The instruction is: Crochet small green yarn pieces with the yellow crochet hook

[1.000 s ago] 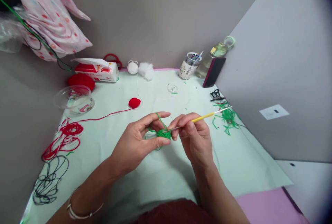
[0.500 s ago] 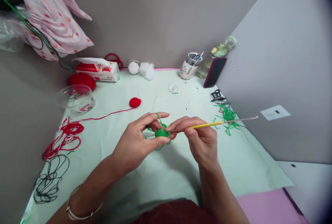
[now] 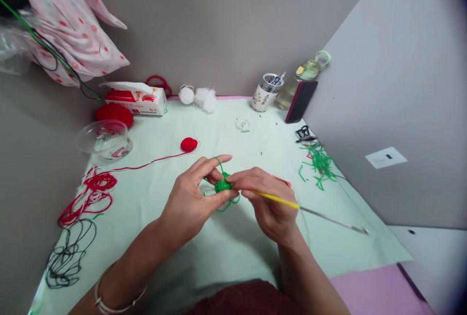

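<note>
A small green crochet piece (image 3: 223, 186) sits between the thumb and fingers of my left hand (image 3: 189, 195). Green yarn runs up from it over my raised left index finger, and loose green strands hang below. My right hand (image 3: 272, 203) is closed round a crochet hook (image 3: 279, 200) with a yellow handle and a long metal shaft pointing down to the right. The hook's working tip is hidden among my fingers at the green piece, where my right fingertips touch it. Behind my right hand a bit of something orange (image 3: 282, 180) shows, mostly hidden.
Red and white yarn (image 3: 97, 188) and black cord (image 3: 71, 254) lie at the left, near a clear plastic tub (image 3: 105, 142). A red ball (image 3: 188, 144) lies ahead. Green scraps (image 3: 321, 161), a phone (image 3: 301, 102), a bottle (image 3: 297, 81) and a pen can (image 3: 265, 95) stand or lie at the right.
My right hand has turned, so the hook's free end has swung downward from near level. An orange thing now shows behind that hand. My left hand keeps its hold on the green piece.
</note>
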The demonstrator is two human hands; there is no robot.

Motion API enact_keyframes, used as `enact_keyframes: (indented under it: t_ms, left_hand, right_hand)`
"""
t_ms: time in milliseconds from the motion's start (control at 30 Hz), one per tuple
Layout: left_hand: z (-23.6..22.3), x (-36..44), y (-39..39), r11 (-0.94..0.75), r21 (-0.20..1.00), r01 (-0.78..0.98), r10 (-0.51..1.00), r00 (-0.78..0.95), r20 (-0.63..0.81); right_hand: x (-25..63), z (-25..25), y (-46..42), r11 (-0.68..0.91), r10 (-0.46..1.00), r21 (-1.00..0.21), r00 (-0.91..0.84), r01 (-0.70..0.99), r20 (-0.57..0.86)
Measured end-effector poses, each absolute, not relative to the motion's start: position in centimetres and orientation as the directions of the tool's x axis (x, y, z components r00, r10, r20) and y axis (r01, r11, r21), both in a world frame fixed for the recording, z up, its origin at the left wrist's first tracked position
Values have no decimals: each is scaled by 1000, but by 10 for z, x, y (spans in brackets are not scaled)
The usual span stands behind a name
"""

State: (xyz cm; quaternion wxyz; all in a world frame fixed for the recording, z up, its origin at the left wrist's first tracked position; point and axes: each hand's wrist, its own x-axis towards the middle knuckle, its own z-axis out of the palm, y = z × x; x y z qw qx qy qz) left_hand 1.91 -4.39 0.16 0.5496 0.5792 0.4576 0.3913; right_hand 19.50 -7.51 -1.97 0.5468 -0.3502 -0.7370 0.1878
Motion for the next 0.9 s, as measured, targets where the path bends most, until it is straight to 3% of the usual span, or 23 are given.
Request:
enact_keyframes:
  t_ms: [233, 300, 367, 433, 533, 633, 900]
  left_hand:
    - [-2, 26, -56, -48, 999, -12, 973, 224, 49]
    - [-5, 27, -58, 100, 980, -174, 952, 305, -43]
    - [-6, 27, -58, 329, 882, -337, 889, 427, -168]
    - [-6, 26, -55, 507, 752, -422, 805, 543, -238]
    - [-6, 24, -49, 587, 680, -440, 744, 624, -239]
    - [-6, 20, -45, 553, 710, -435, 762, 610, -220]
    - [-5, 9, -37, 446, 808, -385, 815, 547, -190]
  right_hand:
    - [188, -38, -86, 659, 565, -392, -78, 642, 822]
    - [189, -43, -89, 634, 504, -313, -71, 707, 861]
    - [189, -45, -90, 625, 480, -281, -75, 728, 874]
    - [186, -43, -89, 644, 492, -346, -23, 682, 870]
    - [180, -35, -84, 692, 560, -562, 154, 453, 814]
    - [178, -28, -80, 685, 655, -688, 212, 239, 726]
    - [190, -23, -77, 555, 812, -832, 219, 0, 541]
